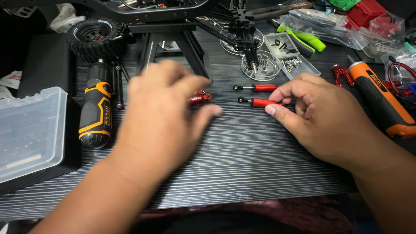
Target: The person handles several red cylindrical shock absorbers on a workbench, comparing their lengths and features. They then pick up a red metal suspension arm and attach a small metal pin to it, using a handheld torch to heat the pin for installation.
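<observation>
On the dark wood-grain desk [242,147], near its middle, the right hand [323,119] pinches the nearer red shock [260,102] by its body, thumb and forefinger closed on it, its black rod end pointing left. A second red shock [256,88] lies just behind it, apart from the fingers. The left hand [162,117] is blurred, fingers loosely spread and holding nothing that I can make out; it hovers over a third red part [200,97], which peeks out at its fingertips. A black and yellow driver [96,108] lies toward the left edge, an orange driver [381,99] toward the right, and a clear dish of screws [261,67] sits at the back under the chassis stand [173,47].

To do this well, I judge, keep the pinch on the red body, not the thin rod, and lift it clear of its neighbour.
</observation>
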